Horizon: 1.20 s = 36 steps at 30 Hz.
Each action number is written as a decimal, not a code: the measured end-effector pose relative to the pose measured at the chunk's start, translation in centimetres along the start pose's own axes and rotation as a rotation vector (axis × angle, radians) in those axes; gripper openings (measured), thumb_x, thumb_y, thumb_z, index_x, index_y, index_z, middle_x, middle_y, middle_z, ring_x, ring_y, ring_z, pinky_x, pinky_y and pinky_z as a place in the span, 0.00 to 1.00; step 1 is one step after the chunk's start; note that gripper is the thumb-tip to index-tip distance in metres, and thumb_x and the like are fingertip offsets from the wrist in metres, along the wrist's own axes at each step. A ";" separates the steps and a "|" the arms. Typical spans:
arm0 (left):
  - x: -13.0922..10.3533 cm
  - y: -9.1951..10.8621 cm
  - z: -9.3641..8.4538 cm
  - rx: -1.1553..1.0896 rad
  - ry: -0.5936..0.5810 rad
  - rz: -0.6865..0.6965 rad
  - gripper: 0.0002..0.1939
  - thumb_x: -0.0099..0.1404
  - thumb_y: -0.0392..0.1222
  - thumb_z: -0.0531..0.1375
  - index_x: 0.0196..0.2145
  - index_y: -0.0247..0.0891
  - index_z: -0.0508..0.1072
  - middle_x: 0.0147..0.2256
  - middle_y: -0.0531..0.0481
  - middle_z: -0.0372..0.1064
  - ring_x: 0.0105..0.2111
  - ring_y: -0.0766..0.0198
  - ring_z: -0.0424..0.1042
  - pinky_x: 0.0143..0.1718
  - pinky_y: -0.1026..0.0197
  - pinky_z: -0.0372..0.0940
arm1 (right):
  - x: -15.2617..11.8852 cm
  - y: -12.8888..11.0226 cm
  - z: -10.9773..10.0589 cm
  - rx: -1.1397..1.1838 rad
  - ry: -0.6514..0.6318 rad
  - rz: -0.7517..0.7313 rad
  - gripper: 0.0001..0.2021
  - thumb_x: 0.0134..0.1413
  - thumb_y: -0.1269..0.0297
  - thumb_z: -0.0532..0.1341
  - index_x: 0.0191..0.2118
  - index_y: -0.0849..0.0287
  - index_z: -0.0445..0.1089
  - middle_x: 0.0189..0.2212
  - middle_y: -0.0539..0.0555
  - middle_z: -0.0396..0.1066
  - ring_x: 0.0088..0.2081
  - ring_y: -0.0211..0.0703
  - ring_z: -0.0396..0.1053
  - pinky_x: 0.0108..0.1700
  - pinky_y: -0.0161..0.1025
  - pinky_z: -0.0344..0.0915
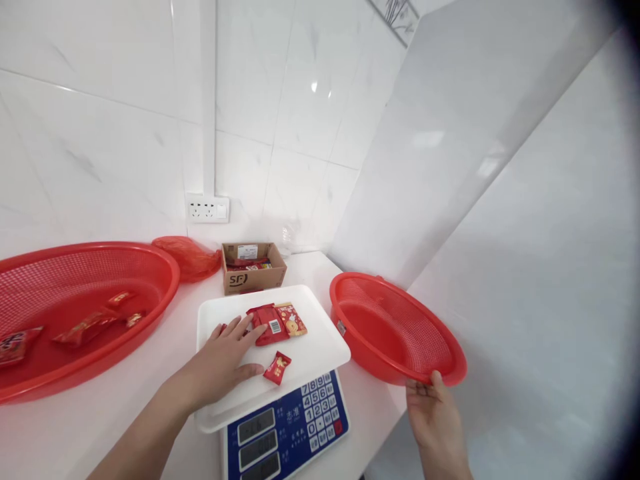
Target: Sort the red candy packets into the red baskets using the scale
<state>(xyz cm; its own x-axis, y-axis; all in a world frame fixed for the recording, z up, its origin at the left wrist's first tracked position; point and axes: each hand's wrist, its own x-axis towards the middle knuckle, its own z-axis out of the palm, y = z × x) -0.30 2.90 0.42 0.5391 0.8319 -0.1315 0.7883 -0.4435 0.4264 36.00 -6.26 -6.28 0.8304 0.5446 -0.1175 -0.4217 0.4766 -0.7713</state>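
My left hand (227, 363) lies spread over a white tray (315, 353), its fingers touching red snack packets (265, 327). A packet with a cartoon picture (294, 321) lies against their right side. Close to my left thumb is a small red wrapped candy (277, 368). The tray rests on a digital scale (290, 427) with a blue keypad panel; its digits are too faint to read. On the right, my right hand (433, 407) grips the near rim of a red plastic basket (395, 327), thumb over the edge and fingers underneath. No contents show in that basket, which sits tilted.
A larger red basket (170, 287) on the left holds several wrapped snacks (87, 327). Behind the tray stand a cardboard box (255, 279) with packets inside and a red plastic bag (187, 259). Tiled wall (260, 180) and a grey panel (430, 167) bound the white table.
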 end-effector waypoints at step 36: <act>-2.1 -1.2 -0.7 -0.153 0.101 0.059 0.29 0.62 0.37 0.52 0.62 0.42 0.59 0.62 0.46 0.57 0.59 0.54 0.59 0.58 0.52 0.56 | -10.9 2.6 10.7 -1.355 -1.263 -0.317 0.23 0.55 0.57 0.57 0.56 0.55 0.67 0.61 0.54 0.60 0.65 0.50 0.47 0.65 0.50 0.47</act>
<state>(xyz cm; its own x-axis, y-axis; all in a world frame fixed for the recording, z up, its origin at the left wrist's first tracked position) -2.55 1.94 0.83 0.5448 0.8384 -0.0150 0.6976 -0.4432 0.5630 21.90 -3.58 -0.33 -0.1785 0.9796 0.0926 0.7345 0.1953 -0.6499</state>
